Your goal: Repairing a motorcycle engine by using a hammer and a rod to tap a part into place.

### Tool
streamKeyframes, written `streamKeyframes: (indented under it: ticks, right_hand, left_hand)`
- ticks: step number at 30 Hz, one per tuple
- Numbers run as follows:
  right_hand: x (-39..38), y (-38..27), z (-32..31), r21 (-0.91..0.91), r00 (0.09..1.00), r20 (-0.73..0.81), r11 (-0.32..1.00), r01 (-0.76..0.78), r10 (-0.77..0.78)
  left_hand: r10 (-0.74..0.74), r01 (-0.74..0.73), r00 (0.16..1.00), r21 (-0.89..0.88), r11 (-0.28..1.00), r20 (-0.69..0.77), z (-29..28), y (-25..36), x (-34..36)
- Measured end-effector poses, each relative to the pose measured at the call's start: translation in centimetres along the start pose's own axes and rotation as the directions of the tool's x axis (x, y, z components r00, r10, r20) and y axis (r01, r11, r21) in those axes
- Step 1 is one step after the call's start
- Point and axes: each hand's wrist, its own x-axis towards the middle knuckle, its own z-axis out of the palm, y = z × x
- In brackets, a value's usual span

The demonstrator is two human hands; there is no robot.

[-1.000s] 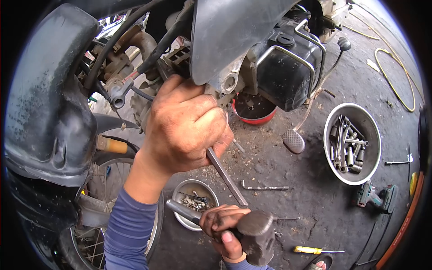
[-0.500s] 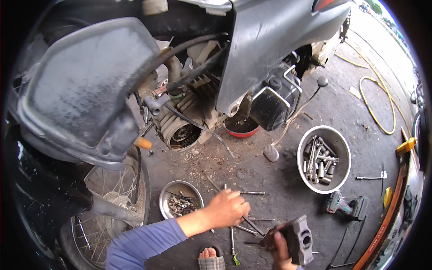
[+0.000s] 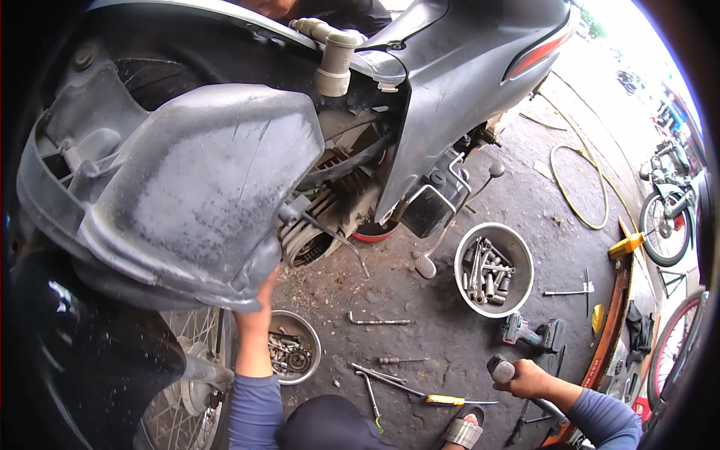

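My left hand (image 3: 255, 321) reaches up behind the lower edge of the scuffed black plastic guard (image 3: 201, 184) on the motorcycle, left of the engine (image 3: 322, 236); its fingers are hidden there, so what they hold is not visible. At lower right my right hand (image 3: 528, 381) is closed round a heavy hammer (image 3: 501, 370), its steel head raised above the floor. A steel bowl of small parts (image 3: 295, 352) lies just right of my left forearm, beside the spoked front wheel (image 3: 184, 401).
A larger bowl of sockets and wrenches (image 3: 511, 300), a cordless power tool (image 3: 531, 333), a yellow-handled screwdriver (image 3: 444, 400) and loose wrenches lie on the floor. A yellow hose (image 3: 604, 196) loops behind. Another person (image 3: 358, 15) is beyond the motorcycle. Other bikes (image 3: 666, 222) stand at right.
My left hand, earlier gripping a metal bar, has moved left and up behind the guard. My right hand has shifted rightward with the hammer. The view takes in more of the motorcycle and surroundings.
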Motion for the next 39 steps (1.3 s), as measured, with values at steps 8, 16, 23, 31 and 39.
streamKeyframes:
  ticks: [8, 16, 23, 31, 39]
  right_hand:
    - [0.0, -6.1, -2.6, -0.154, 0.998, 0.053, 0.988, -0.019, 0.027]
    - [4.3, -5.5, 0.4, -0.211, 0.977, 0.185, 0.966, 0.147, -0.108]
    - [8.0, -2.7, 0.3, -0.336, 0.952, 0.25, 0.906, 0.255, -0.175]
    - [10.5, -4.4, -0.2, -0.287, 0.963, 0.185, 0.926, 0.246, -0.198]
    - [19.6, -15.0, 4.0, 0.781, 0.916, 0.169, 0.616, 0.1, -0.363]
  left_hand:
    - [0.351, -0.312, 0.906, 0.188, 0.931, -0.237, -2.1, -4.1, 5.7]
    - [0.684, -0.406, 0.712, 0.7, 0.587, -0.161, 0.3, -3.4, 11.5]
    - [0.831, -0.316, 0.54, 0.947, 0.052, 0.134, -0.1, -1.9, 11.7]
    - [0.628, -0.432, 0.772, 0.805, 0.407, 0.097, 1.7, 1.7, 9.0]
    - [-0.442, 0.417, 0.897, -0.362, 0.834, 0.016, 2.6, 1.9, 3.3]
